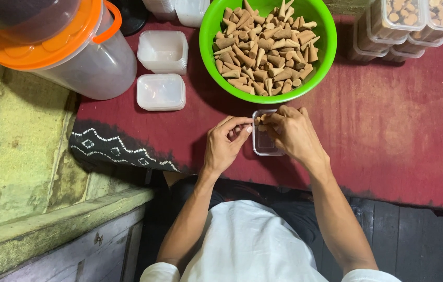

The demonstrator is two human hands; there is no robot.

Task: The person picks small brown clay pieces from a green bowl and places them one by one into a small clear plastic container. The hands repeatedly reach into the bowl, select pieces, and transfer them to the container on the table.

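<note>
Cones of tan, matte clay-like stuff (267,48) fill the glossy green bowl (321,31) on the dark red cloth (388,130), and a few are going into the small clear plastic box (266,142) just below it. The right hand (290,131) arches over the box, fingers curled around what look like cones held at its rim (how many, I cannot tell). The left hand (225,143) sits beside it, thumb and fingertips pinched together at the box's left edge. Filling seems to be the step in hand; the next move, I would judge, calls for careful, upright placement. Stacked empty boxes (162,51) and a lidded one (161,92) lie near a big orange-rimmed jar (83,57).
</note>
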